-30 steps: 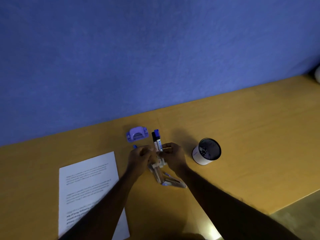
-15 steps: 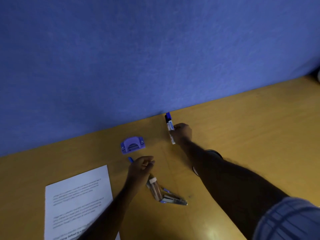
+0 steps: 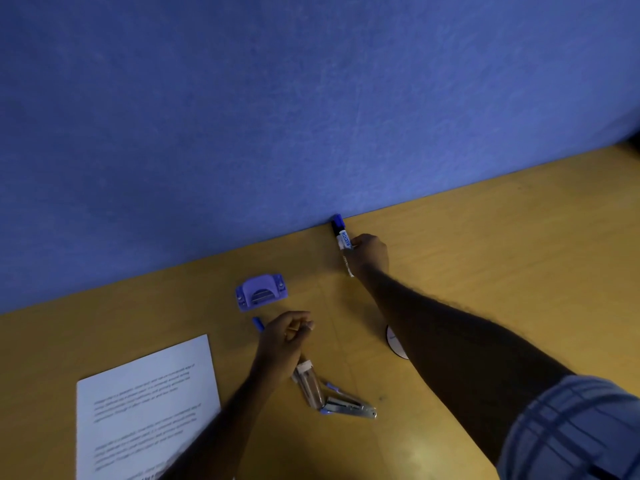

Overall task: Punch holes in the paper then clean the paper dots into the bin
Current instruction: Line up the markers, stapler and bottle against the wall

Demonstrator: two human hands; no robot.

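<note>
Resting just beyond left grip (image 3: 284, 336), hole punch (image 3: 261, 296)

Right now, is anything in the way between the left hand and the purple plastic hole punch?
Nothing big. Only bare yellow wooden desk shows between the left hand and the purple plastic hole punch. A small blue pen end pokes out beside that hand, just off the path. The right hand is away, gripping capped markers.

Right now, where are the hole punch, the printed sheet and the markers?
hole punch (image 3: 261, 296): head view, on its purple lever.
printed sheet (image 3: 149, 400): head view, middle of the page.
markers (image 3: 344, 240): head view, blue-labelled barrel.
</note>
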